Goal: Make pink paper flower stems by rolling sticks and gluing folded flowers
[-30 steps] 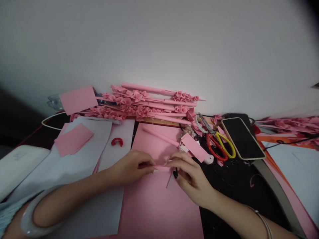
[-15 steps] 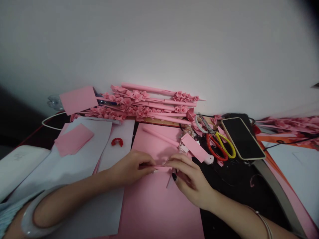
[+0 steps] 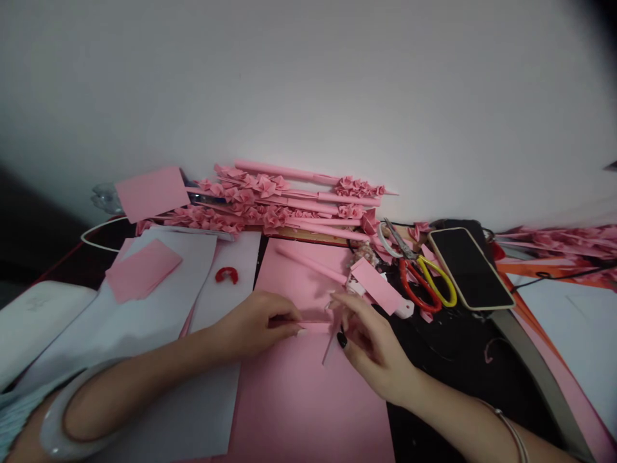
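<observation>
My left hand (image 3: 272, 321) pinches the left end of a narrow folded pink paper strip (image 3: 318, 326) between thumb and fingers. My right hand (image 3: 369, 341) is at the strip's right end, with its fingers curled round a thin grey stick (image 3: 328, 347) that points down towards me. How its fingertips meet the stick is partly hidden. Both hands are over a large pink paper sheet (image 3: 308, 399). Beyond them, a rolled pink paper tube (image 3: 311, 265) lies on that sheet.
Pink paper flower stems (image 3: 270, 199) are stacked along the wall. To the right lie scissors (image 3: 417, 273) with red and yellow handles, a small pink card (image 3: 376, 286) and a phone (image 3: 470, 267). White sheets (image 3: 212, 386), pink squares (image 3: 144, 270) and a red curved piece (image 3: 226, 275) are on the left.
My right hand's fingertips have lifted off the strip and drawn slightly right, with the thin stick still in them. My left hand stays in place on the strip.
</observation>
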{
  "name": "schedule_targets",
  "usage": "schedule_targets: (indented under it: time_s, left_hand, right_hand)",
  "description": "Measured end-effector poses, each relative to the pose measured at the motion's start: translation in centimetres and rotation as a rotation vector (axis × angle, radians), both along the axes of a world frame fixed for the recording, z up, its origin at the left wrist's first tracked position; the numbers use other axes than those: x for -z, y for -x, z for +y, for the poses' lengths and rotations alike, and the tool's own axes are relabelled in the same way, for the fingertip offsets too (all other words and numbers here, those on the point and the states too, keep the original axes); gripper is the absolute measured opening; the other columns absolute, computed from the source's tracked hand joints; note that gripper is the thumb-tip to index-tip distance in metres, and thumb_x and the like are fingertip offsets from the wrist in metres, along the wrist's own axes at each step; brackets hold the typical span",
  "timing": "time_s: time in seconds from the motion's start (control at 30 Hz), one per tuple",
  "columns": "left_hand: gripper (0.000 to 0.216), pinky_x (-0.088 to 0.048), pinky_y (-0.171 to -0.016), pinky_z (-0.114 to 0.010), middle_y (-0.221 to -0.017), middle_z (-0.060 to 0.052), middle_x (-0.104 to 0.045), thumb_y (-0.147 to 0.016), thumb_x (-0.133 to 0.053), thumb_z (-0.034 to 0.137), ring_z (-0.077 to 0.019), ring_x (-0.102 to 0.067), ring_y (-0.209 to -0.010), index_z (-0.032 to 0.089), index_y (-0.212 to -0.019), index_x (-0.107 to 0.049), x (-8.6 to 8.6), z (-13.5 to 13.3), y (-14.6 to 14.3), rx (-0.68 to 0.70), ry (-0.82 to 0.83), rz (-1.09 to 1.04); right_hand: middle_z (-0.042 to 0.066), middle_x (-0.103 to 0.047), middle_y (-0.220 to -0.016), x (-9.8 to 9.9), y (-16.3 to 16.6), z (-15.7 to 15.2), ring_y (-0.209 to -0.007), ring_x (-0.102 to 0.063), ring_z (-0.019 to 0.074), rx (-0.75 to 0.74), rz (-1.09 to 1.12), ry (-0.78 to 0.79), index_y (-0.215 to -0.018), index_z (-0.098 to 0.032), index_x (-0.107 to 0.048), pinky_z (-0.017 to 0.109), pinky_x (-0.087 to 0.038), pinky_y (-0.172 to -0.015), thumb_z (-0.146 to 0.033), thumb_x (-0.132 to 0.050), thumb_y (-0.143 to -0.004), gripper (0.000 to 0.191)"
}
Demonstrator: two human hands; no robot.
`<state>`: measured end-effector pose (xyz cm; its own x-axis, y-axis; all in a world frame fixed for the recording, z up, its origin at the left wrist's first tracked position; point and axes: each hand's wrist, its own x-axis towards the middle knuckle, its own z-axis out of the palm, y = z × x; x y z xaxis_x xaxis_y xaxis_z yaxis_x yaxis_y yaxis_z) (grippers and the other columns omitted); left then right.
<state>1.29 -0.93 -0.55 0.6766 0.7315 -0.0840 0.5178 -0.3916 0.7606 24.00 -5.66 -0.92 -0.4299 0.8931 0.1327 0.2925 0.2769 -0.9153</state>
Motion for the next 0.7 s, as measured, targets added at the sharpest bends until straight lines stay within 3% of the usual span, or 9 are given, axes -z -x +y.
schedule_targets:
  time_s: [0.07,0.17,0.27,0.4,0.7]
  left_hand:
    - [0.019,-0.035,-0.058,-0.019,-0.067,-0.001,-0.062,-0.084,-0.054,0.026,-0.0101,-0.052,-0.060,0.013,-0.075,-0.064,0.0,0.0,0.0,-0.001,0.003,0.006]
    - [0.019,-0.035,-0.057,-0.019,-0.066,0.000,-0.060,-0.084,-0.053,0.027,-0.0097,-0.050,-0.059,0.014,-0.075,-0.063,-0.1,0.0,0.1,-0.007,0.014,0.006]
    - [0.012,-0.035,-0.056,-0.018,-0.066,0.002,-0.059,-0.084,-0.052,0.026,-0.0086,-0.049,-0.057,0.016,-0.082,-0.058,-0.1,-0.1,0.1,-0.022,0.111,-0.047]
    - [0.007,-0.037,-0.056,-0.018,-0.069,0.003,-0.058,-0.085,-0.049,0.021,-0.0088,-0.051,-0.059,0.018,-0.091,-0.047,-0.2,-0.1,0.2,-0.027,0.246,-0.125]
    - [0.020,-0.038,-0.063,-0.021,-0.081,0.003,-0.051,-0.077,-0.057,0.019,-0.0106,-0.048,-0.069,0.020,-0.087,-0.040,-1.0,0.0,0.7,-0.042,0.203,-0.058]
  right_hand:
    - [0.008,-0.050,-0.103,0.2,-0.1,0.1,-0.075,-0.048,0.0177,0.007,0.114,0.096,-0.133,-0.027,-0.033,0.029,-0.042,-0.059,-0.017,-0.049,-0.080,0.056]
    - [0.009,-0.052,-0.104,0.1,-0.3,0.4,-0.080,-0.048,0.0198,-0.011,0.310,0.191,-0.128,-0.023,-0.038,0.033,-0.042,-0.067,-0.035,-0.049,-0.083,0.047]
    - [0.009,-0.055,-0.097,0.1,-0.4,0.8,-0.079,-0.048,0.0210,0.004,0.420,0.269,-0.125,-0.022,-0.040,0.033,-0.041,-0.066,-0.049,-0.050,-0.080,0.054]
    - [0.007,-0.053,-0.090,0.4,-0.5,1.0,-0.075,-0.048,0.0198,0.090,0.453,0.292,-0.126,-0.023,-0.039,0.030,-0.041,-0.058,-0.043,-0.051,-0.079,0.052]
    - [0.006,-0.049,-0.091,0.2,-0.4,1.0,-0.065,-0.042,0.0163,0.147,0.495,0.268,-0.131,-0.025,-0.036,0.025,-0.035,-0.047,-0.047,-0.050,-0.076,0.061]
